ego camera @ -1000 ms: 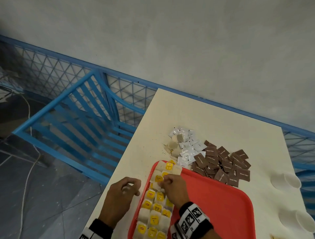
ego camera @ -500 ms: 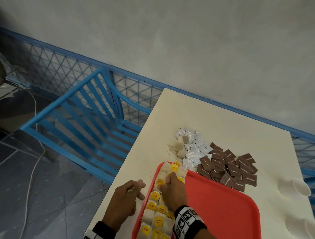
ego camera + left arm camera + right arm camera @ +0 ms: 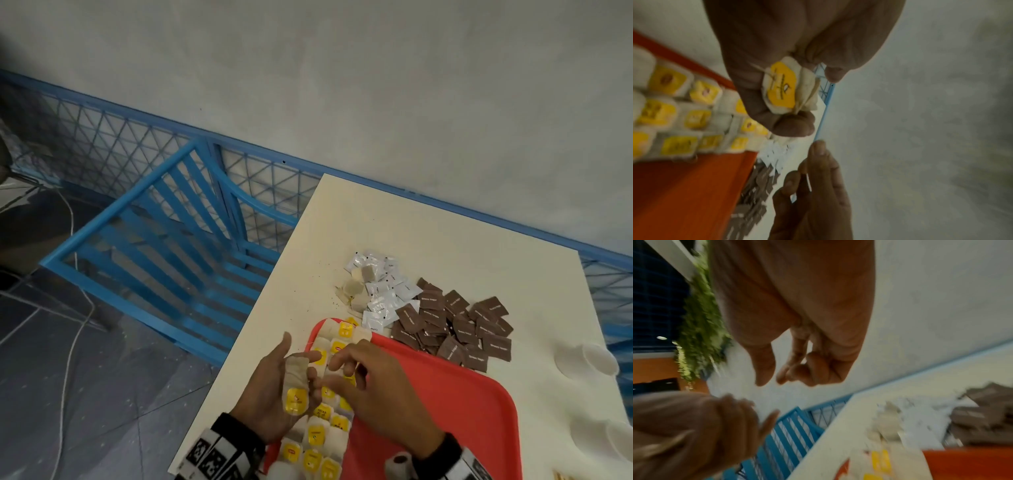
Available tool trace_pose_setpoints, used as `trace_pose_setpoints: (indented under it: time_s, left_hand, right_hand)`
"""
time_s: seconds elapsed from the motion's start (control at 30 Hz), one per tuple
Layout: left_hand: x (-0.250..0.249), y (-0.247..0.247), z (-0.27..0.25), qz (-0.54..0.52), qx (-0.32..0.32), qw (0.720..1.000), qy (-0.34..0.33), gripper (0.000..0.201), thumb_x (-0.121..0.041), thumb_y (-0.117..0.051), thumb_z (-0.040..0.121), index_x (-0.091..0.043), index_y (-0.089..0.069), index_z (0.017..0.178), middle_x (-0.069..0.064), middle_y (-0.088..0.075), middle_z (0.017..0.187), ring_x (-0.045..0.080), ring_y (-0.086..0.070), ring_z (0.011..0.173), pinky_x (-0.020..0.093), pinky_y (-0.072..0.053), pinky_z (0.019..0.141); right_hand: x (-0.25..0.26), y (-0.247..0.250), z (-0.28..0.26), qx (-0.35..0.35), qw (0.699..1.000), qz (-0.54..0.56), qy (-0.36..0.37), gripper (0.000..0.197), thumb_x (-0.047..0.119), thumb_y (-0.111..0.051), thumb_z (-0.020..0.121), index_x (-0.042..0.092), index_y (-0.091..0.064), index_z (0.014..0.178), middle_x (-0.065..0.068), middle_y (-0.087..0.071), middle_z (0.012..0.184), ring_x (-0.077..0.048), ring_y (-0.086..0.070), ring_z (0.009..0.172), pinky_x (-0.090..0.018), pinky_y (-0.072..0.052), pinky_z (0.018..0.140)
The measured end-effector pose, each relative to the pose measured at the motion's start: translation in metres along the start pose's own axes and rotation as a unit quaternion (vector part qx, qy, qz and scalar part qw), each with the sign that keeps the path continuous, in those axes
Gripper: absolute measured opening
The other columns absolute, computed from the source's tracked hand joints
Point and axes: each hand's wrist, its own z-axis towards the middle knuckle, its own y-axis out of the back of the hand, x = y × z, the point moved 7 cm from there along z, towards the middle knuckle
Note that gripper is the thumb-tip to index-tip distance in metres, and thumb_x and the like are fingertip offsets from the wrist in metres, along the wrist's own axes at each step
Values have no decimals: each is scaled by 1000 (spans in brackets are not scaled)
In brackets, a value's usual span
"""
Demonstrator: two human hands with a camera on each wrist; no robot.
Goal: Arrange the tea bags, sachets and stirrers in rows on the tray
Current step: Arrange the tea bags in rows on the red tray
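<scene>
My left hand [image 3: 291, 380] is palm up at the left edge of the red tray [image 3: 452, 411] and grips a small stack of tea bags [image 3: 295, 387] with yellow tags; the left wrist view shows the stack of tea bags [image 3: 786, 88] with its strings between curled fingers. My right hand [image 3: 342, 368] hovers over the tray just beside it, fingers loosely curled and empty, as the right wrist view of the right hand [image 3: 774, 378] shows. Rows of tea bags [image 3: 320, 438] line the tray's left side. White sachets [image 3: 380, 291] and brown sachets [image 3: 455, 325] lie heaped beyond the tray.
The cream table [image 3: 394, 222] ends just left of the tray. White paper cups [image 3: 589, 356] stand near its right edge. A blue metal bench [image 3: 164, 246] and mesh fence sit beyond the left edge, with a grey wall behind.
My left hand has turned palm up, showing the tea bags it holds. My right hand has lifted off the tea bag row and moved toward the left hand.
</scene>
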Motion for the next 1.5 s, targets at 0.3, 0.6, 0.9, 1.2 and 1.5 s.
trace_pose_setpoints:
  time_s: [0.3, 0.6, 0.9, 1.2, 1.5]
  left_hand:
    - [7, -47, 8, -71, 6, 990, -121, 31, -18, -45, 100, 1, -56, 123, 7, -46, 66, 21, -56, 57, 33, -58, 58]
    - [22, -67, 6, -123, 9, 983, -135, 29, -20, -36, 105, -4, -57, 116, 4, -50, 60, 21, -59, 56, 38, -56, 65]
    - [1, -45, 8, 239, -25, 955, -176, 25, -24, -51, 101, -1, -62, 105, -3, -22, 58, 9, -20, 45, 22, -22, 41]
    - [-19, -110, -13, 611, 76, 692, -377, 40, -71, -69, 69, -40, -71, 93, -9, -25, 53, 8, -25, 53, 29, -23, 55]
    - [-34, -105, -24, 477, 81, 803, -349, 16, -29, -74, 84, -17, -71, 74, -6, -36, 53, 2, -28, 41, 14, -32, 44]
  right_hand:
    - [-14, 3, -45, -67, 985, 70, -141, 35, 51, -77, 76, 24, -58, 63, 16, -58, 58, -4, -50, 54, -14, -34, 52]
    - [-14, 23, -45, -105, 956, 236, -140, 12, 18, -77, 82, 13, -67, 78, 1, -66, 66, -9, -58, 57, -27, -47, 57]
    - [-17, 95, -31, -132, 986, -102, -21, 14, 13, -63, 91, 24, -71, 92, 20, -61, 75, 2, -53, 67, -14, -35, 61]
    - [6, 97, -12, 49, 991, -126, 1, 30, 17, -71, 85, 33, -46, 93, 5, -63, 79, -9, -55, 74, -25, -43, 65]
    - [5, 86, -4, -85, 991, 104, -27, 14, 28, -78, 83, 16, -72, 88, -4, -68, 70, -10, -60, 61, -20, -48, 62]
